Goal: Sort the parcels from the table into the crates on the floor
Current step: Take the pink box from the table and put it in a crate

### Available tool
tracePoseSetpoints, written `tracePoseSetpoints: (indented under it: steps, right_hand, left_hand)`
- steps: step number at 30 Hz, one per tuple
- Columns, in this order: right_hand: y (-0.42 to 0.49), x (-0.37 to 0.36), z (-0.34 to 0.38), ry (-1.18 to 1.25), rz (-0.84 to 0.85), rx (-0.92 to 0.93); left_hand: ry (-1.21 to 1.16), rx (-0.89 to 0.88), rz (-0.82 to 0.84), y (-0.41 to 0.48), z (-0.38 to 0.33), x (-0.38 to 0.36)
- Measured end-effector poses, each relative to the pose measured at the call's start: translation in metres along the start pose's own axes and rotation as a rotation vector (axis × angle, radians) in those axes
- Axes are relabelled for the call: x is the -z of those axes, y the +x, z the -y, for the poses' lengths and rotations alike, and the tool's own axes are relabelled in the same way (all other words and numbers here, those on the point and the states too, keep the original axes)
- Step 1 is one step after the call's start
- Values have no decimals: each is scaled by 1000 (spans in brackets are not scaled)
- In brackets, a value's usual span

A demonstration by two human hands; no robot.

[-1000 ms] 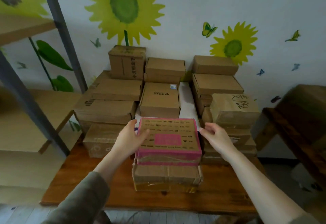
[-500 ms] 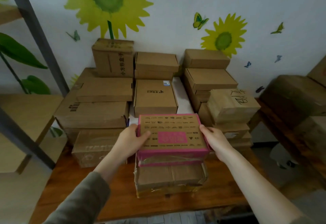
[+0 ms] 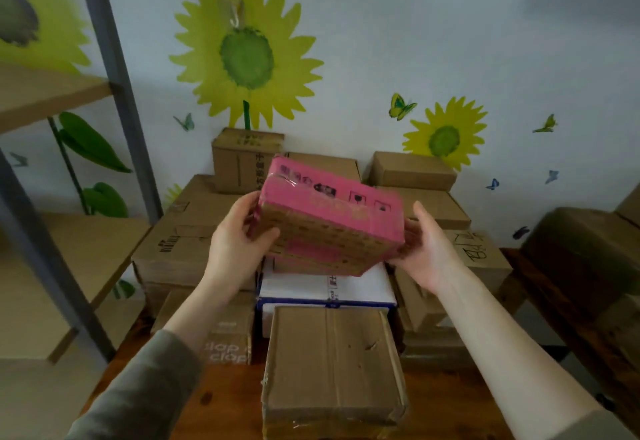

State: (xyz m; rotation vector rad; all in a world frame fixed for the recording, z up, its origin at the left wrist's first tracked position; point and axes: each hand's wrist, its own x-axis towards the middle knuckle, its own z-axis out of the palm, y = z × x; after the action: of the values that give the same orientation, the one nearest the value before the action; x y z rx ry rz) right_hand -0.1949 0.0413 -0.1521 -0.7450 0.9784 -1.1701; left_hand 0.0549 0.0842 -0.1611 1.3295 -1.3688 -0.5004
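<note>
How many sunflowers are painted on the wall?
3: big sunflower in the middle, small sunflower on the right, blurry sunflower cut off at the left edge behind the shelf post. Boxes may hide more.

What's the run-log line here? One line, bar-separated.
left hand: grips pink parcel, left side | right hand: holds its right side | parcel: tilted, held off the table | crates: not in view
</note>
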Motion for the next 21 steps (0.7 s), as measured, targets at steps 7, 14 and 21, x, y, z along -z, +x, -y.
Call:
tracePoseSetpoints:
  steps: [7, 14, 21]
  right_hand:
    - [3, -1, -9, -57, -40, 24]
    - [3, 0, -12, -31, -19, 146]
    - [1, 7, -14, -47, -28, 137]
  left_hand:
    - [4, 87, -84, -1, 3, 8]
    - [-432, 427, -80, -8, -3, 3]
    - [-411, 402, -66, -14, -6, -6]
